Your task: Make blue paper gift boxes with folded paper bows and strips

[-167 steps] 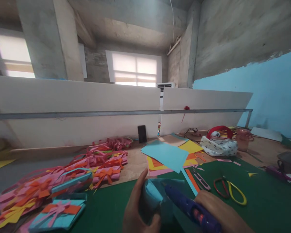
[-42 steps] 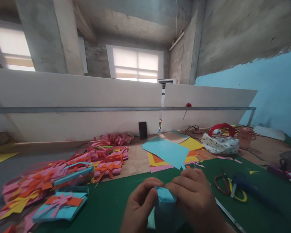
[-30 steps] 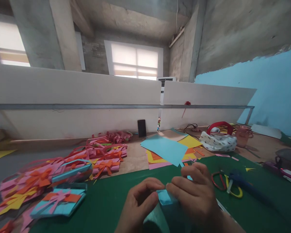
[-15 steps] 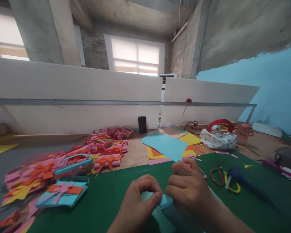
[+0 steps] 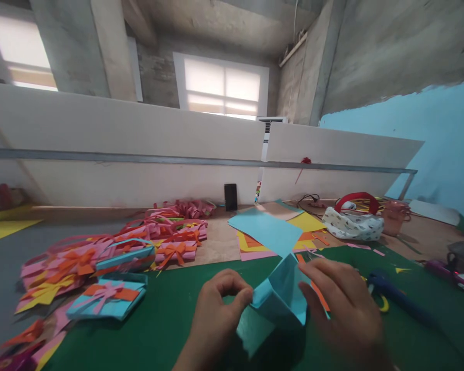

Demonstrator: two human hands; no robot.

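A light-blue folded paper bag [image 5: 280,293] stands part-opened above the green mat, its hollow side toward the right. At its left corner, my left hand [image 5: 222,304] pinches the paper between thumb and fingertips. My right hand [image 5: 342,304], smeared by motion, is at the bag's right edge with thumb and fingers apart; whether they touch the paper is unclear. An orange paper strip [image 5: 320,296] shows beside the right fingers. Flat blue sheets [image 5: 266,229] lie just beyond the bag.
Left on the green mat [image 5: 166,330] sits a blue paper bag with a pink bow [image 5: 110,296], near a pile of pink bags [image 5: 119,247]. Right are a blue-handled tool [image 5: 394,293], partly hidden yellow-handled scissors [image 5: 384,304] and a white basket [image 5: 353,225]. A phone [image 5: 230,197] leans behind.
The blue paper bag has been raised and spread wider. My right hand has moved right, its fingers parting from the pinch, and now covers the red scissor handle. My left hand keeps its pinch.
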